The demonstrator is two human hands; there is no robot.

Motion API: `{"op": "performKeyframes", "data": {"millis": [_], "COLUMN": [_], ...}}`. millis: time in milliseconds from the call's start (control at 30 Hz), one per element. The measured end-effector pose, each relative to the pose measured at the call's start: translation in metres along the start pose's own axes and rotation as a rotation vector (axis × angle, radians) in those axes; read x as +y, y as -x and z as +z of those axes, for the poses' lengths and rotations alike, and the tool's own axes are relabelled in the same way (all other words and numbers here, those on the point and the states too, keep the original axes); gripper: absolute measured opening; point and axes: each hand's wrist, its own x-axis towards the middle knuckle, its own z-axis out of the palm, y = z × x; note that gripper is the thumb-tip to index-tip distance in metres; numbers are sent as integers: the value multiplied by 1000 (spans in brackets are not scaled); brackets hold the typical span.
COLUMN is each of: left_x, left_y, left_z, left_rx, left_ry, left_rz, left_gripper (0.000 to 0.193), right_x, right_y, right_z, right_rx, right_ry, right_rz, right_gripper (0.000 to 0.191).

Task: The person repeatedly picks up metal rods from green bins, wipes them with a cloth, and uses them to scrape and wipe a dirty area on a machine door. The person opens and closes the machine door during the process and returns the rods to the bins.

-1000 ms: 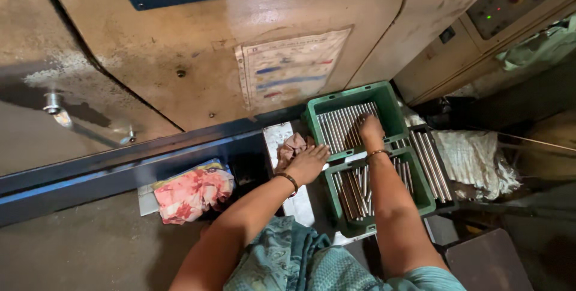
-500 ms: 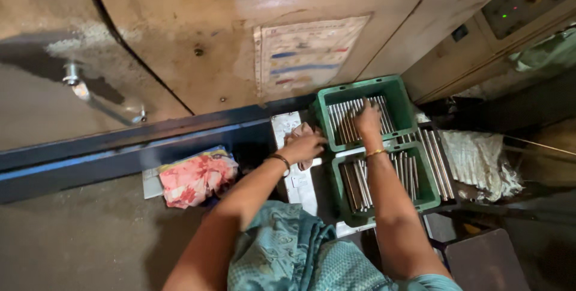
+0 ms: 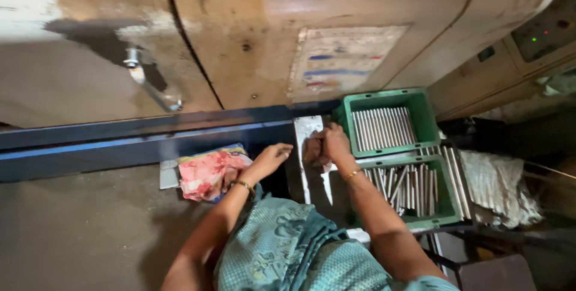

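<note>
Fingers [image 3: 282,149] of the left hand [image 3: 270,159] are held loosely together and nearly straight, hovering just beside a pink rag [image 3: 211,173] without gripping anything; the right hand [image 3: 327,145] is curled into a fist, though what is pinched inside cannot be told. Both wrists are banded and the forearms are stretched forward over a teal garment [image 3: 288,249]. A worn beige machine panel [image 3: 252,45] with a blue rail [image 3: 120,141] is seen ahead, and a dusty floor [image 3: 72,231] below. Two green crates [image 3: 429,117] are counted, each filled with many metal rods [image 3: 384,128]: neatly lined in the far one, jumbled in the near one. The fist is held at the crates' left edge, above a pale strip [image 3: 306,132].
</note>
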Motion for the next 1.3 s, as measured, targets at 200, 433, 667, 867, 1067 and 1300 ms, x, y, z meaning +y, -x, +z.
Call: {"op": "performKeyframes", "data": {"millis": [200,433,667,867,1067,1300], "left_x": [1,39,34,1,20,29], "left_y": [46,114,174,225,263,287], "left_z": [-32,-87,-125,-140,-164,-124], "left_rx": [14,46,200,76,96,139], "left_ry": [105,-28,-13,439,1178,1409], "left_rz": [0,-9,172,57,-233,165], "left_gripper": [36,36,35,34,61,56], "right_x": [-1,-34,-141,-267,-360,-410], "right_y": [-9,-11,4,64,145,184], "right_z": [-65,-114,-136,-139,-130,-48], "right_rx": [272,275,-3,-229,-591,-817], "right_ry": [-254,-521,-1107,-1185,-1373,-2116], "right_rz": [-6,-7,-75,-225,-753,170], "right_gripper": [17,21,16,14,12,58]}}
